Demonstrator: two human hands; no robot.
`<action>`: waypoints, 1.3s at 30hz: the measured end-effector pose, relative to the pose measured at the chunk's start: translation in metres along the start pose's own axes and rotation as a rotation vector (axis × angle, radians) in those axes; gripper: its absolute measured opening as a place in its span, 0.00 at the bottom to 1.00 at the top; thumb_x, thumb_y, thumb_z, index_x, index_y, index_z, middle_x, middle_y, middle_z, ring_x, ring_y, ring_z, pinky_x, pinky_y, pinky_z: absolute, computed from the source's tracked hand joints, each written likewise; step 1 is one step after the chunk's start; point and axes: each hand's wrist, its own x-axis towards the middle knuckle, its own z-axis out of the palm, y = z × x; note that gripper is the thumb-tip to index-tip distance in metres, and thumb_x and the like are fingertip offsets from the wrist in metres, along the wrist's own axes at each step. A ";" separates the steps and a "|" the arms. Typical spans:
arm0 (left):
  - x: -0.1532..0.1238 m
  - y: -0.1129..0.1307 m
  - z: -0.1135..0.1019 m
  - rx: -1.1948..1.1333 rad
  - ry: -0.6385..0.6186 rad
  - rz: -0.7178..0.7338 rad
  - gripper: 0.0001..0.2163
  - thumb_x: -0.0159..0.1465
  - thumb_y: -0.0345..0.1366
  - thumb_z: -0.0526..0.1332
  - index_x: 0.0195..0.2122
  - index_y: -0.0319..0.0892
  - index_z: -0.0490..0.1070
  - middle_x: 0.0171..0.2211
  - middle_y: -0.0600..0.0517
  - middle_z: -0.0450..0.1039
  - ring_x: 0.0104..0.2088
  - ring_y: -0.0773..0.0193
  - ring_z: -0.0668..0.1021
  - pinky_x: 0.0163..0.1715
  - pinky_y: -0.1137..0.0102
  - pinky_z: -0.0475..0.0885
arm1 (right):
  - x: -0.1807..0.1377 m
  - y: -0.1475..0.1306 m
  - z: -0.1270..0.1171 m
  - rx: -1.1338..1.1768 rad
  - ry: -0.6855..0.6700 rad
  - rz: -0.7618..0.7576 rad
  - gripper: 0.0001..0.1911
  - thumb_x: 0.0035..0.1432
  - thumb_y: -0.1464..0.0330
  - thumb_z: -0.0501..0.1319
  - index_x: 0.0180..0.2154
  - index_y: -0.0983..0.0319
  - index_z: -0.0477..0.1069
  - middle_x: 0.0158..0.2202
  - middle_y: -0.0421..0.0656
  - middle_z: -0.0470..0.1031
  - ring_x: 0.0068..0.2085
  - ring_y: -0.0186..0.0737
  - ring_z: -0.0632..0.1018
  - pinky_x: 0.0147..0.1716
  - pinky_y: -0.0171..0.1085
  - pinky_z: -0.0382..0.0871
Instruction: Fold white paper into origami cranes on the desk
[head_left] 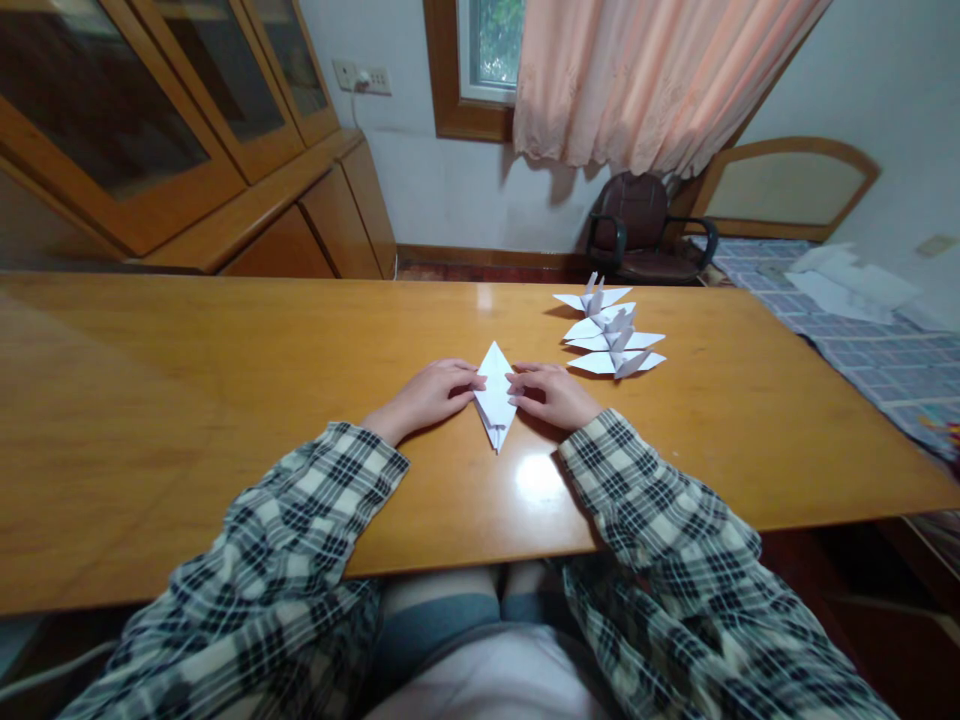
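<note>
A white sheet of paper folded into a long diamond shape (495, 392) lies flat on the wooden table (225, 400) in front of me. My left hand (429, 394) rests at its left edge, fingertips pressing the paper. My right hand (551, 394) lies at its right edge, fingers curled down onto the fold. Both hands press the paper against the table from either side. Three finished white paper cranes (611, 335) sit in a row just beyond and to the right of my right hand.
A dark office chair (645, 235) stands behind the table under a pink curtain (645, 75). Wooden cabinets (187, 130) line the left wall. A bed with a checked cover (862, 340) and loose white sheets (847, 280) lies to the right.
</note>
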 end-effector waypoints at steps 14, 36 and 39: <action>0.001 0.004 0.001 0.005 0.114 -0.168 0.11 0.67 0.42 0.58 0.39 0.44 0.79 0.37 0.48 0.80 0.39 0.58 0.79 0.42 0.63 0.72 | -0.003 -0.003 -0.007 -0.070 0.065 0.020 0.15 0.57 0.69 0.60 0.46 0.60 0.76 0.50 0.48 0.79 0.51 0.49 0.77 0.54 0.50 0.66; 0.007 0.011 0.010 0.011 0.162 -0.244 0.05 0.64 0.35 0.59 0.40 0.44 0.67 0.33 0.51 0.72 0.38 0.58 0.74 0.40 0.64 0.70 | 0.007 0.012 0.018 -0.129 0.250 0.170 0.13 0.65 0.60 0.58 0.32 0.60 0.75 0.43 0.48 0.75 0.46 0.48 0.71 0.46 0.48 0.64; 0.008 0.011 0.011 0.073 0.129 -0.212 0.03 0.66 0.34 0.56 0.39 0.43 0.68 0.33 0.49 0.71 0.40 0.56 0.73 0.41 0.62 0.70 | 0.007 0.012 0.018 -0.141 0.248 0.168 0.14 0.65 0.59 0.58 0.32 0.60 0.75 0.43 0.48 0.75 0.45 0.48 0.71 0.46 0.47 0.64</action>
